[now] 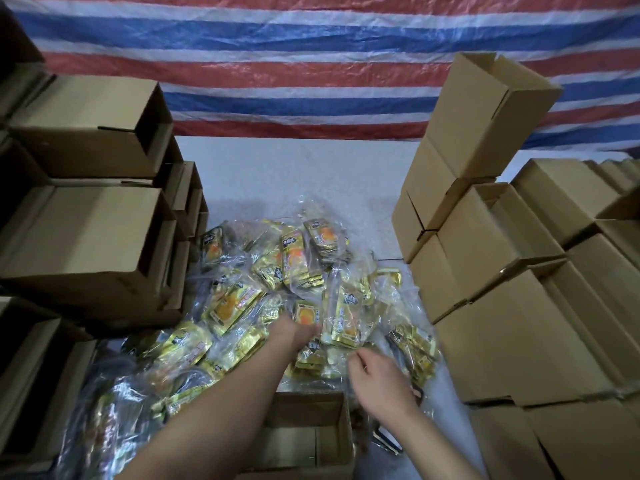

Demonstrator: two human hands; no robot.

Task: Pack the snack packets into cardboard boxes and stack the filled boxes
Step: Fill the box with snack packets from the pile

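Head view: we reach into the heap of snack packets (pixel 277 278) on the white table (pixel 294 174), our left hand (pixel 294 329) buried among them so we cannot tell its grip, our right hand (pixel 377 372) hovering loosely curled and grasping nothing. An open cardboard box (pixel 311 434) sits nearest us, between box stacks on the left (pixel 90 237) and right (pixel 502 271).

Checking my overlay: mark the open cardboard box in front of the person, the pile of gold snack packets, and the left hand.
open cardboard box (pixel 341 415): head view, right wall.
pile of gold snack packets (pixel 228 304): head view, a packet's face.
left hand (pixel 296 332): head view, back of the hand.
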